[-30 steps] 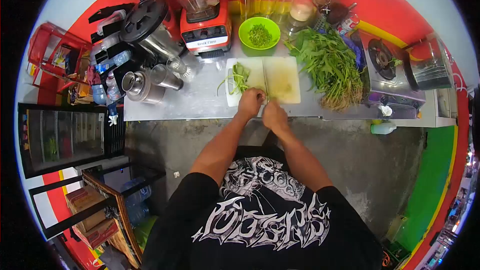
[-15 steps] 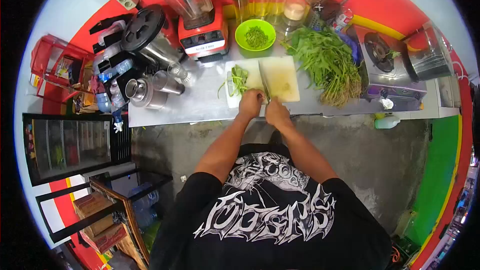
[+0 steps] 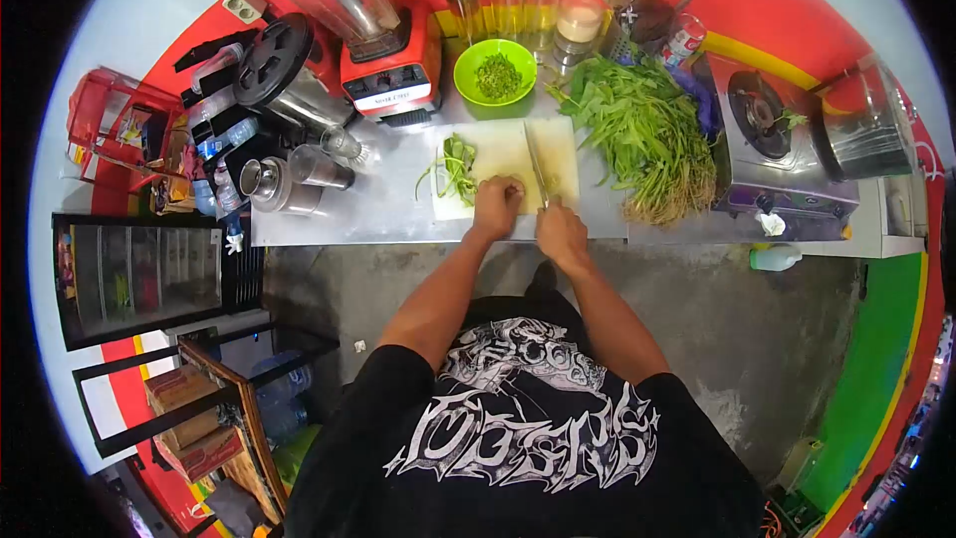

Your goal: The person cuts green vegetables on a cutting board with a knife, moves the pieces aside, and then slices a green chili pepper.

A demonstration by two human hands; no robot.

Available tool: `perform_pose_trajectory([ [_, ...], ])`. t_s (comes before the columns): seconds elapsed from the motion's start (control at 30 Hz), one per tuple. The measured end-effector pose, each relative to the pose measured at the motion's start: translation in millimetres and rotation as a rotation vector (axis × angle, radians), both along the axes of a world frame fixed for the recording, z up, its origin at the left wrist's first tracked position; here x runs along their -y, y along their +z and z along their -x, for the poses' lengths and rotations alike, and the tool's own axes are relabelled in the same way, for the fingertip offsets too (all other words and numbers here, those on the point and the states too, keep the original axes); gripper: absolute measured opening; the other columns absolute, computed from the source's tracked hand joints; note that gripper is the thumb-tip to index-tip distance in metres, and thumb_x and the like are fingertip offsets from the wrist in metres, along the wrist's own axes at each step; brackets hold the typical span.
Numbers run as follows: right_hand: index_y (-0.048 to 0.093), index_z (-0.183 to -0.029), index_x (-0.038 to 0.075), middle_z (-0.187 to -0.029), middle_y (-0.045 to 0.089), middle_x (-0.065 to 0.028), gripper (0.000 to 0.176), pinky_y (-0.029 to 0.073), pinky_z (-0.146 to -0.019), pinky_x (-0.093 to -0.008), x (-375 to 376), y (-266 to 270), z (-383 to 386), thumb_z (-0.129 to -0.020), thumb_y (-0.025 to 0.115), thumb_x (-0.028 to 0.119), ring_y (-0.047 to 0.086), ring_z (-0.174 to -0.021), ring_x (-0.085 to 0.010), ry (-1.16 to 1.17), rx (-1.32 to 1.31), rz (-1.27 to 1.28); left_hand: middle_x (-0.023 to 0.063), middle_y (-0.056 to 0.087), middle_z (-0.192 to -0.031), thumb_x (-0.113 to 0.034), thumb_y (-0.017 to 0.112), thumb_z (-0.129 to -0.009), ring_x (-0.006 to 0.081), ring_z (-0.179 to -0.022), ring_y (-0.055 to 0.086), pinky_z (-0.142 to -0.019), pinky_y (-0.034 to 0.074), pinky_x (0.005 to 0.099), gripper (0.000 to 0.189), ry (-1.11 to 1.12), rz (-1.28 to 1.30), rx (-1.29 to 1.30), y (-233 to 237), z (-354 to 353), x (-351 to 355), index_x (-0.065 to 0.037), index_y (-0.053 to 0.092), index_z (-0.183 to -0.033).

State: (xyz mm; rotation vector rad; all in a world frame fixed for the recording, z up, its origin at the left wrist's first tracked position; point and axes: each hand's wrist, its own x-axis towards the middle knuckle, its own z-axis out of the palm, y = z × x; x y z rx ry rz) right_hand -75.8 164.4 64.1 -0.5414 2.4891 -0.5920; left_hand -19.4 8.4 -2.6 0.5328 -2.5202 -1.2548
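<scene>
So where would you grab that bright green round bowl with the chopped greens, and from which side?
I'd pinch the near rim of the bright green round bowl, coming from the person's side. Its wide rim is bare around the chopped greens. The red blender base crowds its left and clear pump bottles stand behind; the flat white cutting board lies low in front.

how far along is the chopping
Looks partly done: chopped greens sit in the green bowl. In hand: the right hand holds the knife on the cutting board, the left hand beside it. Apparently left: cut stems on the board and the big leafy bunch.
</scene>
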Motion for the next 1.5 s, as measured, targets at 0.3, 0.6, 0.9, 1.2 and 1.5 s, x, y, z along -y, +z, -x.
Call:
perform_pose_trajectory([
  [0.3,0.051,-0.119,-0.004,-0.098,0.069,-0.0334,0.035,0.052,-0.085,-0.0593,11,-10,-12,-0.1,0.053,0.025,0.067,-0.094,-0.0524,0.023,0.058,0.073,0.0069,0.067,-0.076,0.002,0.068,-0.088,0.014,-0.069,0.061,-0.067,0.051,0.0303,0.005,0.08,-0.245,0.06,-1,1,0,0.002,0.067,-0.092],
  [0.6,0.049,-0.119,-0.007,-0.1,0.069,-0.033,0.035,0.052,-0.085,-0.0581,18,-19,-23,-0.099,0.053,0.022,0.068,-0.094,-0.05,0.039,0.011,0.043,0.0106,0.068,-0.075,0.001,0.071,-0.085,0.0176,-0.067,0.064,-0.065,0.052,0.0319,0.005,0.097,-0.192,0.038,-1,1,-1,0.002,0.067,-0.088],
  [0.9,0.053,-0.114,-0.008,-0.101,0.068,-0.0344,0.027,0.052,-0.086,-0.0578,21,-8,-14,-0.094,0.053,0.011,0.067,-0.098,-0.0508,0.13,-0.01,0.039,0.013,0.068,-0.075,0.002,0.071,-0.083,0.0206,-0.067,0.064,-0.065,0.052,0.0338,0.007,0.124,-0.163,0.005,4,2,-3,0.003,0.066,-0.087],
  [1.2,0.051,-0.118,-0.007,-0.108,0.067,-0.0352,0.03,0.054,-0.089,-0.0554,30,-16,0,-0.093,0.053,0.009,0.067,-0.103,-0.0494,0.148,0.045,-0.04,0.0149,0.069,-0.073,0.002,0.07,-0.077,0.0263,-0.067,0.068,-0.067,0.054,0.0368,0.007,0.119,-0.189,-0.022,1,3,0,0.0,0.069,-0.084],
  [1.5,0.049,-0.127,-0.01,-0.107,0.069,-0.0332,0.041,0.054,-0.09,-0.0537,27,-12,-8,-0.091,0.056,0.008,0.068,-0.1,-0.0492,0.168,-0.023,-0.025,0.0111,0.068,-0.075,0.003,0.069,-0.082,0.0184,-0.065,0.062,-0.065,0.052,0.0324,0.005,0.113,-0.209,-0.02,-3,1,-2,0.002,0.067,-0.086],
])
